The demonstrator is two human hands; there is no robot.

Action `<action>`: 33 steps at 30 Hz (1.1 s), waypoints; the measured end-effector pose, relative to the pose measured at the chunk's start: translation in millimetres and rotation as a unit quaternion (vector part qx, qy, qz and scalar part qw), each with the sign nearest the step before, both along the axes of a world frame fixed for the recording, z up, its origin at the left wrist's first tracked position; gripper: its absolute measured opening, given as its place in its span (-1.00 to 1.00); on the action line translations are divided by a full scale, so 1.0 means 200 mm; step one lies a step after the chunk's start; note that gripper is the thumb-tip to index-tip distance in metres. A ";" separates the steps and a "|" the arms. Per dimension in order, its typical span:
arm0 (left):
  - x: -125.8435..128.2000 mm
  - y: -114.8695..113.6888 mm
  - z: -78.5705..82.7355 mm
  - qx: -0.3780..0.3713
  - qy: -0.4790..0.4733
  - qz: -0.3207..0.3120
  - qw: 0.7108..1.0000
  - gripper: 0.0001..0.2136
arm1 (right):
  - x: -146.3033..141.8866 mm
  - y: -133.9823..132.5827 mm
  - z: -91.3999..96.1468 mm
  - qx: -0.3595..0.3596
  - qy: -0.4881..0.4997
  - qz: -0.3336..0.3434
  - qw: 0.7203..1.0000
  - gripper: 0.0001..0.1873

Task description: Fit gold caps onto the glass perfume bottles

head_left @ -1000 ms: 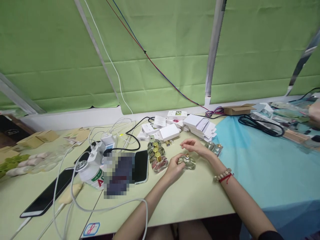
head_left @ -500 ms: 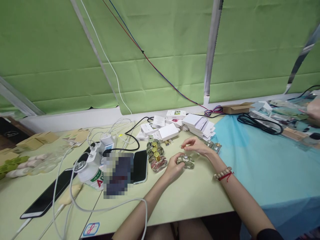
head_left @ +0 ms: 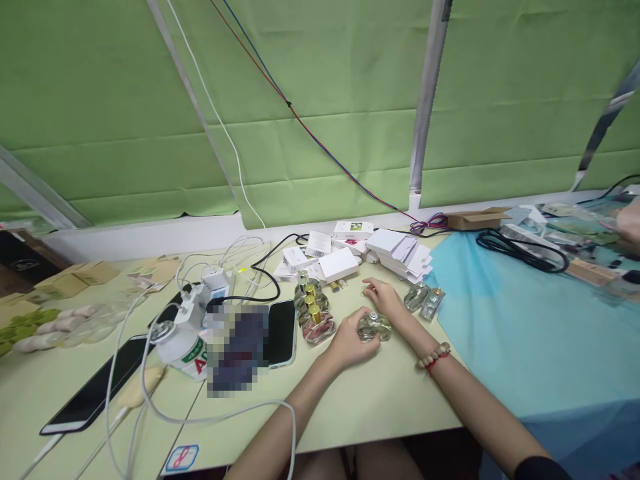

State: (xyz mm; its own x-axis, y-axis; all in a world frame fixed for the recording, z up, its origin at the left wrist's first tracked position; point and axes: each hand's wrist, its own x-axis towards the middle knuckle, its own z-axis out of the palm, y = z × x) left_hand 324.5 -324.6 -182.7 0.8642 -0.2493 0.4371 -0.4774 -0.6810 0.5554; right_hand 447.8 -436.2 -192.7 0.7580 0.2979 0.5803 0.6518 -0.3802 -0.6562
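My left hand is wrapped round a small clear glass perfume bottle that stands on the pale green table. The bottle's top shows a silver nozzle. Just behind it, my right hand rests low over the table. Its fingertips are pinched together at the left, and what they hold is too small to make out. A bead bracelet with a red string is on my right wrist.
A row of gold-capped perfume bottles stands left of my hands and two more bottles lie to the right. White boxes are piled behind. Phones, a white bottle and cables lie left. A blue cloth covers the right side, with another person's hand at its far edge.
My right hand pinched at the bottle's top, then dropped down and back toward the table. The gold cap seen earlier on the bottle is gone, leaving a silver nozzle.
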 end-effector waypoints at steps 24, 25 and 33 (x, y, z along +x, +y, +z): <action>-0.02 -0.02 0.03 -0.018 -0.034 0.009 0.999 -0.76 | 0.01 -0.03 0.01 -0.056 -0.054 0.031 0.996 -0.74; -0.02 -0.02 0.04 -0.014 -0.041 0.011 0.999 -0.76 | 0.00 -0.04 0.02 -0.053 -0.059 0.018 0.997 -0.72; -0.02 0.02 0.03 0.071 -0.083 0.016 0.994 -0.78 | -0.08 -0.12 0.12 0.049 -0.064 -0.043 0.996 -0.66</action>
State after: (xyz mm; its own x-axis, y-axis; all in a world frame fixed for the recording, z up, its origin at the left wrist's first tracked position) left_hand 321.1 -321.1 -177.7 0.7923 -0.2917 0.5359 -0.5302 -0.7638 0.3681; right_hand 432.7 -459.5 -169.2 0.6968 0.1720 0.6963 0.6997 -0.3765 -0.6072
